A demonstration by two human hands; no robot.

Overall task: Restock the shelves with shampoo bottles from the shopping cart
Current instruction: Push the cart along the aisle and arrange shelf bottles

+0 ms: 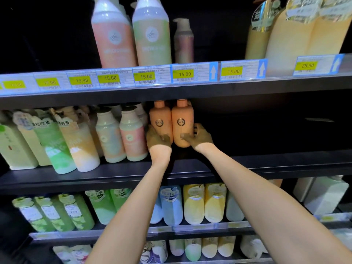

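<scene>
Two orange shampoo bottles stand side by side on the second dark shelf, upright, under the price-tag rail. My left hand grips the lower part of the left orange bottle. My right hand curls round the lower right side of the right orange bottle. Both hands are in shadow. The bottles' bases are hidden behind my hands. The shopping cart is out of view.
Left of the orange pair stand pastel bottles packed close. To the right the shelf is dark and bare. Above, a rail of price tags and tall bottles. Below, rows of green, blue and yellow bottles.
</scene>
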